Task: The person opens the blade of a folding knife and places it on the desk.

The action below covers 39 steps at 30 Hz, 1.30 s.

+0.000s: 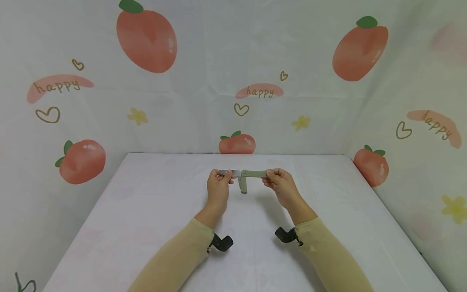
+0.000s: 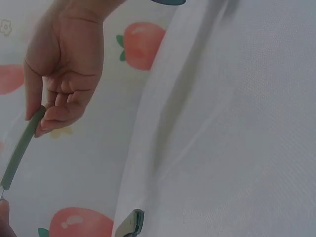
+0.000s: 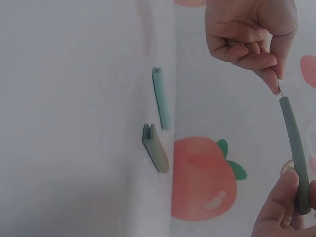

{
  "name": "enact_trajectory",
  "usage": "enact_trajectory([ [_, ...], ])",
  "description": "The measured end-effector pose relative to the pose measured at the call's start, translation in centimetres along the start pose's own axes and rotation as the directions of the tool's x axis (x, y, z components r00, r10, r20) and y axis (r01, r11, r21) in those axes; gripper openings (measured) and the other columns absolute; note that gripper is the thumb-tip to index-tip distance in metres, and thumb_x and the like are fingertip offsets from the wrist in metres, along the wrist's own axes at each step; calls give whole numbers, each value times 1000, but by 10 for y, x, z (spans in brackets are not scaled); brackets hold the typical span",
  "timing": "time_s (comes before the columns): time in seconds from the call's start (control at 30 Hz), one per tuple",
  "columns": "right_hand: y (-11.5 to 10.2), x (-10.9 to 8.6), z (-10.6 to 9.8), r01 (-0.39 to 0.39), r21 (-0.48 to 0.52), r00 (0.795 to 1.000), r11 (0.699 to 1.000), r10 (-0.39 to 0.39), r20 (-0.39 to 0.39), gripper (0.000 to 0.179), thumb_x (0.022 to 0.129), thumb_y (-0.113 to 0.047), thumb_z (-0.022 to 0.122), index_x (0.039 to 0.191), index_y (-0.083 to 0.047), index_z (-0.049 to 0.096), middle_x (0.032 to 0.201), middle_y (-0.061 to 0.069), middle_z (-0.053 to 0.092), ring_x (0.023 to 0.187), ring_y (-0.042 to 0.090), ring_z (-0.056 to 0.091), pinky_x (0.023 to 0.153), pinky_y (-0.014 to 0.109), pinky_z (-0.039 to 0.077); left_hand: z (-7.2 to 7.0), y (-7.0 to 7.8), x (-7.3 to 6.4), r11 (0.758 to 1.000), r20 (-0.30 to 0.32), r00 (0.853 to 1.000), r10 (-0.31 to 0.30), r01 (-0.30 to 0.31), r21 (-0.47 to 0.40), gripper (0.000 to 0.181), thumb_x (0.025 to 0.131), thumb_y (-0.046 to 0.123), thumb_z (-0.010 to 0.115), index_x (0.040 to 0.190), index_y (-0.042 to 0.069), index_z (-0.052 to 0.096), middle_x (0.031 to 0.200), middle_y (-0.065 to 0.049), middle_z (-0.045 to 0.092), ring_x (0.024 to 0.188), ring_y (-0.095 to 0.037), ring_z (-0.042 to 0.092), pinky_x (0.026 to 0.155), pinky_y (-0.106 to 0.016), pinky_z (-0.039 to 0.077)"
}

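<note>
Above the desk (image 1: pixel 146 227), the left hand (image 1: pixel 218 187) pinches the metal blade end of a small green-handled knife (image 1: pixel 242 174), while the right hand (image 1: pixel 281 184) pinches its handle. A green sheath (image 1: pixel 243 185) lies on the desk between the hands.
</note>
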State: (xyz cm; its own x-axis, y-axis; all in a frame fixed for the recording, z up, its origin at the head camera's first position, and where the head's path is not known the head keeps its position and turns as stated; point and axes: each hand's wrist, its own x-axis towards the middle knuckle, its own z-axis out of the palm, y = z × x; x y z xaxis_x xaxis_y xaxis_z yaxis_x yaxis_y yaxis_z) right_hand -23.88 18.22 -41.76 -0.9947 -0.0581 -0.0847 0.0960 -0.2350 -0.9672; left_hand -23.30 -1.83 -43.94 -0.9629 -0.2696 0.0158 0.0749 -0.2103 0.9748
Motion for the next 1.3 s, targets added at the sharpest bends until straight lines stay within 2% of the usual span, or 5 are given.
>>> enact_trajectory([
  [0.1,1,0,0,-1,-2,1000,1000,1,0,15,103,-6,54,110,7,51,82,3,66,74,8,64,75,19,53,0,0,-1,1000,-10,1000,-21,21,-22,15,99,13,64,94,5,52,73,1,69,65,-10,55,65,-24,36],
  [0.3,4,1,-4,28,-37,999,999,-28,18,15,102,-7,57,109,6,53,83,3,67,74,10,64,74,21,54,-2,1,-3,999,-34,998,-47,47,8,15,98,16,67,93,6,55,81,-2,70,68,-10,56,66,-24,40],
  [0.7,0,-2,-20,43,-184,997,982,-30,69,26,102,-12,60,115,10,55,90,3,65,82,12,63,77,24,54,-14,2,-5,985,95,994,-57,41,166,20,94,16,72,94,3,57,86,-5,73,71,-12,56,64,-23,43],
  [0.93,1,-2,-29,35,-241,993,970,-5,122,28,99,-14,64,113,10,58,87,2,68,81,13,64,77,25,54,-25,0,-2,963,192,977,-92,38,268,23,95,22,72,90,6,55,90,-7,76,72,-12,56,66,-24,42],
  [1.3,-2,-6,-42,17,-361,976,932,62,207,26,98,-15,66,110,7,61,86,3,68,82,16,64,75,27,54,-36,-1,-3,927,300,931,-206,87,364,23,94,23,72,89,7,57,91,-3,76,80,-14,56,75,-30,41],
])
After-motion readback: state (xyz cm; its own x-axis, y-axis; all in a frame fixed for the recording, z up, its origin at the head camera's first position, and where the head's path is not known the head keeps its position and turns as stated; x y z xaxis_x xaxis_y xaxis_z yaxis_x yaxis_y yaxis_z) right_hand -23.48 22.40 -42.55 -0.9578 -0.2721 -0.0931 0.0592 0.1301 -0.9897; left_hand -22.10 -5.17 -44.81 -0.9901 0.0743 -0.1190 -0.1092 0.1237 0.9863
